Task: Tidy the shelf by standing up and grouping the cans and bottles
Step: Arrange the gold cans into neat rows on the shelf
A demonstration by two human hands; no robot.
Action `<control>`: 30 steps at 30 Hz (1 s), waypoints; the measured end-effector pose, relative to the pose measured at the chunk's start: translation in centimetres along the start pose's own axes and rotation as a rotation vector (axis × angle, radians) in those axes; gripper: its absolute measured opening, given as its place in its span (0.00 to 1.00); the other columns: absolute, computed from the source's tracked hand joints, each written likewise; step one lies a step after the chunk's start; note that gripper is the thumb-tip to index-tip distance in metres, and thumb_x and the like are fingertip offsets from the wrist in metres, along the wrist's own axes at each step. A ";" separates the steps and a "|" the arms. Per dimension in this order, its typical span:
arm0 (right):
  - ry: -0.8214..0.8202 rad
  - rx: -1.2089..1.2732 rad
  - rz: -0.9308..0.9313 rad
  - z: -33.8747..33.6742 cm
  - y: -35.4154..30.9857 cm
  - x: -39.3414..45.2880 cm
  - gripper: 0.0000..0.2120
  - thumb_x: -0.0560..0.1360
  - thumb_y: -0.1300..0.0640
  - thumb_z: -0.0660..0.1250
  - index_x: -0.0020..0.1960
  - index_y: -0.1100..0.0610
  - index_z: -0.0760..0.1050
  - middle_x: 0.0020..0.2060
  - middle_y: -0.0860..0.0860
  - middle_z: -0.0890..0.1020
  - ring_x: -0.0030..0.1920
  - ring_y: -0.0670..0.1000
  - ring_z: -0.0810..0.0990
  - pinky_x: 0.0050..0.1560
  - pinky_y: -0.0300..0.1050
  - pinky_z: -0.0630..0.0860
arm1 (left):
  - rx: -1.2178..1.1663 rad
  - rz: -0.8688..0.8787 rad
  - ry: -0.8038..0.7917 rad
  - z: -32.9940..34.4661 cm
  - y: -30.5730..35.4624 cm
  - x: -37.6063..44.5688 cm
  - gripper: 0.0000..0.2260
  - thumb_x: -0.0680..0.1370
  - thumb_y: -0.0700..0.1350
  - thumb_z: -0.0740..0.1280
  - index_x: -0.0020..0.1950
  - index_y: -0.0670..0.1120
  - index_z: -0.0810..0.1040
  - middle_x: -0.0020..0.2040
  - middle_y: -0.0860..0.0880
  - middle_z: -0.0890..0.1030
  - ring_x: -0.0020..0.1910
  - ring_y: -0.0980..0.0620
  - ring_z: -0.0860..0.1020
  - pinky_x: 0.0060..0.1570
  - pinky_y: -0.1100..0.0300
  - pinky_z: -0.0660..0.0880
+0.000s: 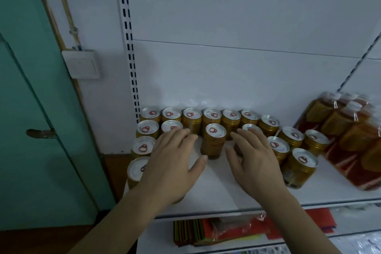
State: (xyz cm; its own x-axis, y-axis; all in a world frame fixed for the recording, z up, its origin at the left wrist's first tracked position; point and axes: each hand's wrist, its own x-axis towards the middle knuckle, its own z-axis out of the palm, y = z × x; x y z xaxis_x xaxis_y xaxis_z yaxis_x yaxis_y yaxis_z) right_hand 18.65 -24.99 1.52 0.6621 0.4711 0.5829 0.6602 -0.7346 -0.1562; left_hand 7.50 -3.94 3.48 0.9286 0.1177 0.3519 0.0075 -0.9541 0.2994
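Note:
Several gold cans with silver tops stand upright on the white shelf point(216, 187): a row along the back wall point(212, 116), a column down the left edge point(144, 146), and a cluster at the right point(305, 160). One gold can point(214, 140) stands alone in the middle. My left hand point(171, 167) is open just left of it, fingers spread over the left cans. My right hand point(255, 161) is open just right of it, partly covering another can point(250, 128). Neither hand grips anything. Orange bottles with white caps point(350, 130) are grouped at the far right.
The shelf's back panel and a slotted upright point(129, 57) rise behind the cans. A green door point(31, 109) and a wall switch point(83, 64) are to the left. Coloured packets point(222, 231) lie on the lower shelf below.

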 end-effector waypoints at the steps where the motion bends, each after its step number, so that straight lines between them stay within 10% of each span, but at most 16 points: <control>1: -0.007 -0.010 -0.002 -0.2 0.8 1.0 0.25 0.83 0.44 0.61 0.68 0.61 0.83 0.65 0.57 0.84 0.71 0.61 0.77 0.75 0.62 0.73 | 0.024 -0.002 -0.031 0.1 0.3 1.4 0.30 0.84 0.66 0.55 0.81 0.52 0.68 0.81 0.53 0.66 0.81 0.51 0.60 0.79 0.53 0.56; 6: -0.217 0.022 -0.155 1.3 3.8 7.2 0.25 0.84 0.40 0.58 0.68 0.55 0.82 0.66 0.54 0.83 0.72 0.58 0.74 0.79 0.58 0.67 | 0.149 -0.077 -0.124 1.6 -1.7 8.4 0.25 0.82 0.66 0.58 0.70 0.50 0.74 0.67 0.51 0.77 0.67 0.46 0.74 0.66 0.46 0.73; 11: -0.528 -0.010 -0.216 6.0 5.7 12.3 0.36 0.82 0.33 0.43 0.78 0.48 0.73 0.78 0.52 0.74 0.80 0.59 0.66 0.81 0.62 0.62 | 0.295 -0.118 -0.317 3.6 -3.5 12.3 0.28 0.85 0.62 0.57 0.81 0.50 0.66 0.81 0.47 0.67 0.79 0.43 0.65 0.77 0.41 0.63; 26: -0.649 0.001 -0.252 7.2 6.5 13.1 0.35 0.82 0.36 0.40 0.77 0.48 0.72 0.81 0.53 0.69 0.82 0.57 0.62 0.82 0.60 0.59 | 0.261 -0.109 -0.302 4.5 -4.1 13.2 0.26 0.85 0.62 0.57 0.79 0.51 0.70 0.79 0.50 0.70 0.79 0.45 0.65 0.77 0.41 0.63; 30: -0.607 0.191 -0.177 3.6 7.6 12.7 0.31 0.84 0.38 0.49 0.83 0.49 0.67 0.82 0.49 0.69 0.82 0.50 0.61 0.84 0.44 0.50 | 0.142 -0.050 -0.175 4.2 -2.3 12.8 0.21 0.84 0.61 0.59 0.72 0.51 0.75 0.71 0.51 0.75 0.71 0.48 0.72 0.70 0.46 0.70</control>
State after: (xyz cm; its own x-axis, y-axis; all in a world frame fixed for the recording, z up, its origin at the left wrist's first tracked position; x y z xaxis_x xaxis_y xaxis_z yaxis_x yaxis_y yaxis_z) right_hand 33.34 -22.81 4.89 0.5830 0.8096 0.0680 0.7918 -0.5474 -0.2709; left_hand 20.89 -1.42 3.57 0.9759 0.1277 0.1771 0.0955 -0.9790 0.1801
